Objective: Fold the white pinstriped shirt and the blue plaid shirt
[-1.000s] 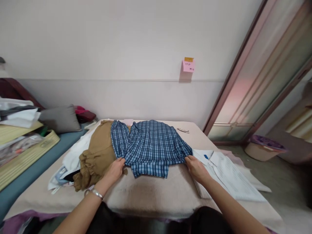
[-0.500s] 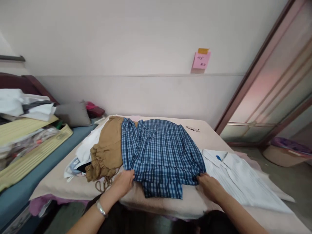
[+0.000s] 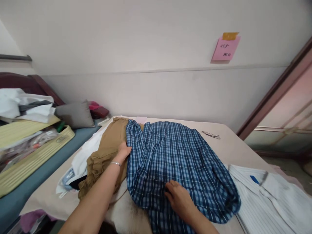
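A blue plaid shirt (image 3: 170,152) lies spread on the bed, its body wrinkled and its lower part reaching the near edge. At the shirt's left edge, my left hand (image 3: 123,151) is closed on the folded sleeve side, next to the brown pants. My right hand (image 3: 179,196) rests on the lower middle of the shirt, its fingers curled in and pinching the cloth. Brown pants (image 3: 109,139) with a drawstring lie bunched along the shirt's left side.
A white striped shirt (image 3: 263,191) with a blue label lies at the right. Glasses (image 3: 211,135) sit near the back. White clothing (image 3: 84,156) lies left of the pants. Farther left are a grey pillow (image 3: 75,115) and a yellow container (image 3: 36,156). A pink note (image 3: 226,48) hangs on the wall.
My left hand has moved up from the hem corner to the shirt's left edge. My right hand has left the right corner and come inward onto the cloth. The view has shifted.
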Available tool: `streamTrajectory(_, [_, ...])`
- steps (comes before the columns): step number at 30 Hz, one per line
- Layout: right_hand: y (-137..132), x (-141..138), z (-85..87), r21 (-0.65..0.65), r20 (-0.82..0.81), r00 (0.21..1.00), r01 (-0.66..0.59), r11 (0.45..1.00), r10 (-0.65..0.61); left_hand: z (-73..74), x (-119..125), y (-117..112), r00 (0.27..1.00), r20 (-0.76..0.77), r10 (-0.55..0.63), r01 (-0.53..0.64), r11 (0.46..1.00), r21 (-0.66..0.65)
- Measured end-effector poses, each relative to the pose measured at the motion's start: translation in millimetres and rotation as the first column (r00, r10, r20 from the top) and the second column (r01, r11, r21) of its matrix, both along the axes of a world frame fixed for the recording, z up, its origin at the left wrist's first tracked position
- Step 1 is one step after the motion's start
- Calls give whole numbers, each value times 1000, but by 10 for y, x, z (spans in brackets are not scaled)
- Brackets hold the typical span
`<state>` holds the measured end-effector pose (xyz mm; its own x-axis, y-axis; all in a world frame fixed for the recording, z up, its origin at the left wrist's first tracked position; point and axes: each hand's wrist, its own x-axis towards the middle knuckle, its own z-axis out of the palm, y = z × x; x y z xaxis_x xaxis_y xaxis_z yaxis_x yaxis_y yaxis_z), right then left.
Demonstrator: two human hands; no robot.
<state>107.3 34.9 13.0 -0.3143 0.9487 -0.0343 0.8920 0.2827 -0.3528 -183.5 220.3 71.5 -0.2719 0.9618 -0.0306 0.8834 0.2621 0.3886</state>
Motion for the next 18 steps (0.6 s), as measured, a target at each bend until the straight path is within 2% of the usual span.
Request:
streamTrajectory(2, [44, 13, -60, -7, -9, 1000, 9, 1000, -9, -15, 288, 135, 996, 34, -77, 76, 997, 32])
streamTrajectory(5, [86, 41, -95, -19, -18, 1000, -6, 1000, 6, -76, 882, 111, 951, 78, -300, 289, 949, 127])
streamTrajectory(7, [97, 52, -140, -23, -19, 1000, -4, 1000, 4, -147, 1244, -2, 864, 105, -492, 475, 867, 152])
streamTrajectory(8, [100, 56, -176, -23, -21, 1000, -2, 1000, 2, -184, 1366, -56, 789, 110, -604, 589, 796, 140])
streamTrajectory(9, [101, 58, -220, -19, -26, 1000, 0, 1000, 0, -217, 1433, -94, 726, 100, -680, 672, 733, 108])
streamTrajectory(10, [100, 57, -271, -9, -34, 999, 3, 1000, -3, -242, 1439, -107, 695, 83, -714, 710, 700, 75])
streamTrajectory(11, [99, 55, -325, 7, -42, 999, 6, 1000, -5, -261, 1387, -92, 703, 55, -709, 708, 705, 44])
streamTrajectory(12, [96, 50, -378, 29, -47, 999, 8, 1000, -7, -272, 1285, -52, 748, 15, -663, 663, 748, 23])
streamTrajectory(14, [89, 36, -471, 80, -45, 999, 10, 997, -6, -288, 991, 78, 869, -72, -490, 493, 870, 21])
streamTrajectory(15, [84, 27, -505, 105, -39, 999, 9, 994, -5, -301, 833, 149, 907, -113, -406, 411, 911, 21])
streamTrajectory(16, [80, 20, -528, 127, -33, 999, 5, 992, 0, -322, 688, 212, 927, -148, -346, 351, 936, 11])
streamTrajectory(18, [72, 10, -549, 166, -28, 1000, -1, 986, 6, -392, 474, 292, 933, -192, -305, 304, 952, -39])
